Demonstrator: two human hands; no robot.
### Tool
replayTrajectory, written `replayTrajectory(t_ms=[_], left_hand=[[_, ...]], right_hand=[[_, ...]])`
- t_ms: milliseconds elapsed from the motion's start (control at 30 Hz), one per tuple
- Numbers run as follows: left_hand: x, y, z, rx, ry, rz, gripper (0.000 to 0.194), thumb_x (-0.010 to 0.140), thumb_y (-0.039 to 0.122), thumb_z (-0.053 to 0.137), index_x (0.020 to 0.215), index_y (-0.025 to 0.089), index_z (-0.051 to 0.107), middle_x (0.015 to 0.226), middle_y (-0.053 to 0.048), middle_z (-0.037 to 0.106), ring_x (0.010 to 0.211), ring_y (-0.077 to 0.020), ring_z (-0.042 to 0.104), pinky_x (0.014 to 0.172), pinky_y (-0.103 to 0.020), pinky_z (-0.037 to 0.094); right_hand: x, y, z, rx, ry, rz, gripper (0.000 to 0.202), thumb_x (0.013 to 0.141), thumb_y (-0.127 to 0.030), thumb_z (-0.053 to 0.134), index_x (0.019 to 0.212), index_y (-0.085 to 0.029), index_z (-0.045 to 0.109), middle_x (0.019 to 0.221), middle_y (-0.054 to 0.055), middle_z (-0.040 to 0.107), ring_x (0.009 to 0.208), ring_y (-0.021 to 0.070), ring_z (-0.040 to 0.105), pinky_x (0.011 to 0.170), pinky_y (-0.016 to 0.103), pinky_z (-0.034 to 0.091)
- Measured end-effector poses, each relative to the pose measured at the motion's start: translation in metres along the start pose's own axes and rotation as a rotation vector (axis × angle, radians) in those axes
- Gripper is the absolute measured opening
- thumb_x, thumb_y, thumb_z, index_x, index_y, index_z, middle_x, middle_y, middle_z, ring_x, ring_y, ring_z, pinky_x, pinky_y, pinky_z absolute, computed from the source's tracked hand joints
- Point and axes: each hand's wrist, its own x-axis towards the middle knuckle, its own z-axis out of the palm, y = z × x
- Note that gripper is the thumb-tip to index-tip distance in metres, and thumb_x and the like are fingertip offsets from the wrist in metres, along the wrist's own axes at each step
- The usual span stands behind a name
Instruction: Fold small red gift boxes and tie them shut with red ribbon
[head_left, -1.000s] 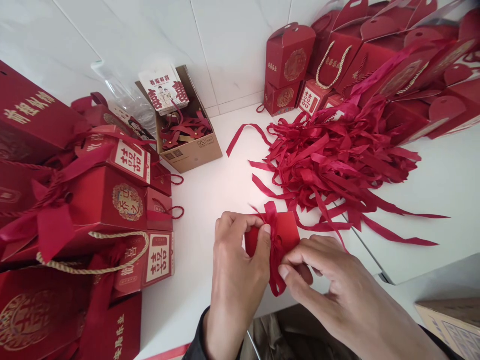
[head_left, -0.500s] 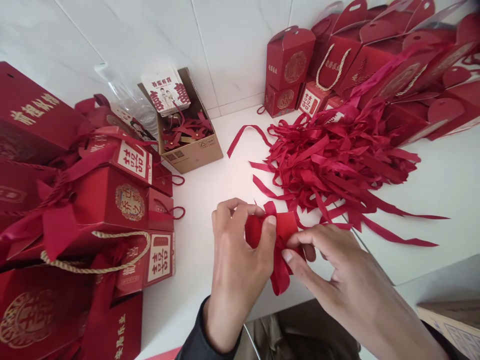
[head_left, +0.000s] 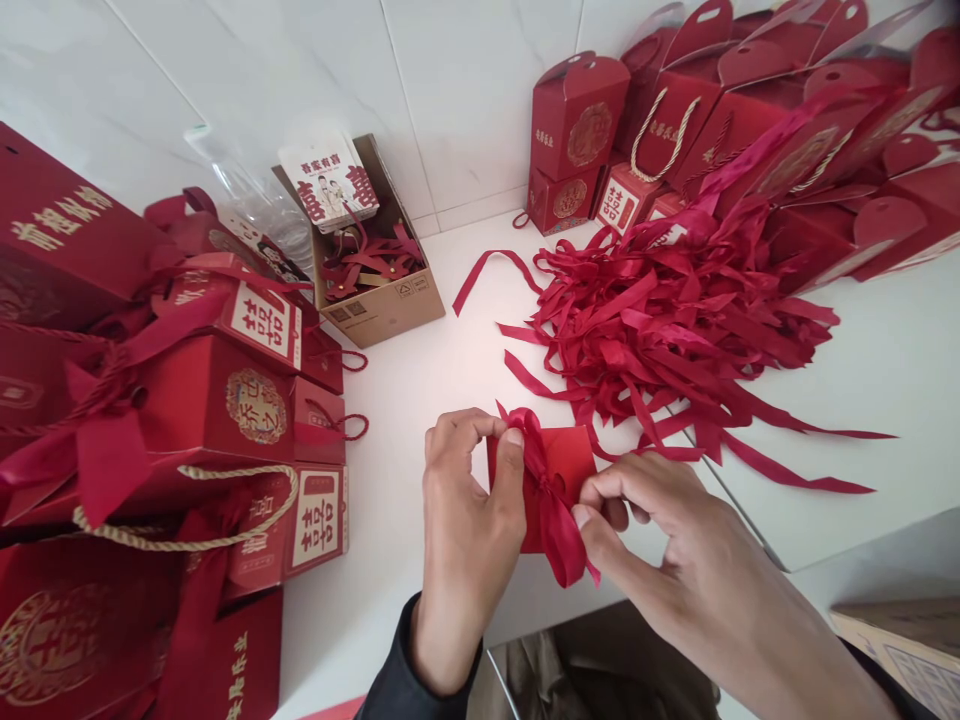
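Observation:
A small red box (head_left: 534, 525) rests on the white counter near its front edge, its top facing up. Across it lies a red satin ribbon tied in a bow (head_left: 562, 535), knotted near the middle of the box. My left hand (head_left: 472, 520) is closed at the box's upper left, thumb and fingers pinching the bow's upper loop. At the box's right edge, my right hand (head_left: 660, 540) pinches the ribbon at the side of the lower loop; its fingertips partly hide the hold.
Behind the box lies a large heap of red ribbons (head_left: 660, 320). Stacked red gift boxes stand at left (head_left: 247, 400) and back right (head_left: 577, 120). A cardboard box (head_left: 401, 310) holds cards (head_left: 330, 180) and ribbon pieces. Clear plastic (head_left: 255, 190) leans by the wall.
My left thumb has moved left and up, uncovering the knot and the upper loop. My right hand has shifted slightly right, and the lower loop now spreads wider.

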Motion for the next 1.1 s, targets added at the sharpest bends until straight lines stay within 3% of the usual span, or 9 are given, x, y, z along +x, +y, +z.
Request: replayTrajectory(t_ms=[167, 367, 500, 600, 667, 733, 867, 1000, 1100], left_hand=[[-0.001, 0.001, -0.001, -0.023, 0.012, -0.022, 0.013, 0.099, 0.024, 0.055, 0.089, 0.023, 0.063, 0.092, -0.004, 0.066, 0.090, -0.0201, 0.059, 0.082, -0.035, 0.047], [0.000, -0.001, 0.000, -0.036, 0.037, -0.049, 0.014, 0.101, 0.030, 0.054, 0.093, 0.023, 0.064, 0.094, -0.004, 0.069, 0.089, -0.0207, 0.060, 0.080, -0.036, 0.047], [-0.005, 0.001, -0.006, -0.042, 0.088, -0.088, 0.018, 0.104, 0.035, 0.052, 0.112, 0.024, 0.062, 0.110, -0.006, 0.068, 0.092, -0.0207, 0.060, 0.081, -0.037, 0.046], [-0.022, 0.011, -0.011, 0.047, 0.110, -0.014, 0.011, 0.104, 0.032, 0.052, 0.105, 0.026, 0.061, 0.103, -0.004, 0.064, 0.093, -0.0216, 0.058, 0.081, -0.037, 0.043], [-0.039, 0.020, -0.011, 0.139, 0.100, 0.066, 0.006, 0.100, 0.032, 0.059, 0.103, 0.027, 0.060, 0.104, -0.004, 0.061, 0.100, -0.0245, 0.056, 0.084, -0.038, 0.042], [-0.056, 0.025, -0.009, 0.219, 0.080, 0.097, 0.019, 0.091, 0.035, 0.070, 0.104, 0.027, 0.058, 0.106, -0.005, 0.059, 0.100, -0.0275, 0.055, 0.086, -0.041, 0.041], [-0.075, 0.019, -0.002, 0.296, 0.061, 0.114, 0.016, 0.090, 0.013, 0.064, 0.095, 0.027, 0.058, 0.098, -0.004, 0.061, 0.088, -0.0257, 0.055, 0.080, -0.040, 0.040], [-0.078, 0.009, -0.001, 0.243, 0.087, 0.112, 0.018, 0.093, 0.009, 0.061, 0.091, 0.027, 0.059, 0.092, -0.003, 0.062, 0.085, -0.0237, 0.058, 0.076, -0.036, 0.041], [-0.082, 0.008, -0.002, 0.220, 0.111, 0.099, 0.018, 0.094, 0.009, 0.061, 0.089, 0.026, 0.058, 0.087, -0.001, 0.061, 0.084, -0.0222, 0.056, 0.074, -0.034, 0.040]], right_hand=[[0.000, 0.000, -0.002, 0.020, -0.029, 0.016, 0.017, 0.097, -0.032, 0.057, 0.080, -0.029, 0.059, 0.080, 0.001, 0.063, 0.080, 0.0226, 0.059, 0.063, 0.032, 0.051], [0.000, 0.000, -0.005, 0.007, -0.022, -0.017, 0.023, 0.100, -0.036, 0.055, 0.080, -0.028, 0.062, 0.080, 0.001, 0.066, 0.078, 0.0221, 0.061, 0.062, 0.032, 0.052], [0.001, 0.002, -0.007, 0.011, 0.016, 0.010, 0.026, 0.105, -0.048, 0.054, 0.096, -0.029, 0.069, 0.083, 0.002, 0.068, 0.073, 0.0205, 0.063, 0.052, 0.028, 0.049], [0.011, 0.003, -0.009, 0.038, 0.071, 0.022, 0.028, 0.104, -0.054, 0.055, 0.115, -0.032, 0.069, 0.092, 0.002, 0.070, 0.080, 0.0212, 0.068, 0.048, 0.026, 0.048], [0.024, 0.001, -0.011, 0.064, 0.079, -0.003, 0.035, 0.104, -0.056, 0.056, 0.127, -0.032, 0.067, 0.105, 0.004, 0.073, 0.094, 0.0235, 0.070, 0.057, 0.029, 0.053], [0.039, -0.003, -0.012, 0.076, 0.041, -0.047, 0.039, 0.103, -0.055, 0.058, 0.131, -0.030, 0.066, 0.112, 0.005, 0.073, 0.100, 0.0249, 0.070, 0.070, 0.034, 0.057], [0.062, -0.010, -0.011, 0.122, -0.058, -0.132, 0.020, 0.103, -0.044, 0.060, 0.102, -0.026, 0.070, 0.103, 0.002, 0.073, 0.101, 0.0223, 0.069, 0.087, 0.037, 0.054], [0.068, -0.011, -0.008, 0.192, -0.079, -0.074, 0.021, 0.103, -0.043, 0.058, 0.099, -0.025, 0.069, 0.097, 0.001, 0.072, 0.084, 0.0186, 0.067, 0.071, 0.031, 0.050], [0.066, -0.008, -0.008, 0.232, -0.103, -0.005, 0.023, 0.104, -0.044, 0.057, 0.097, -0.025, 0.067, 0.084, -0.001, 0.069, 0.068, 0.0163, 0.060, 0.053, 0.029, 0.038]])
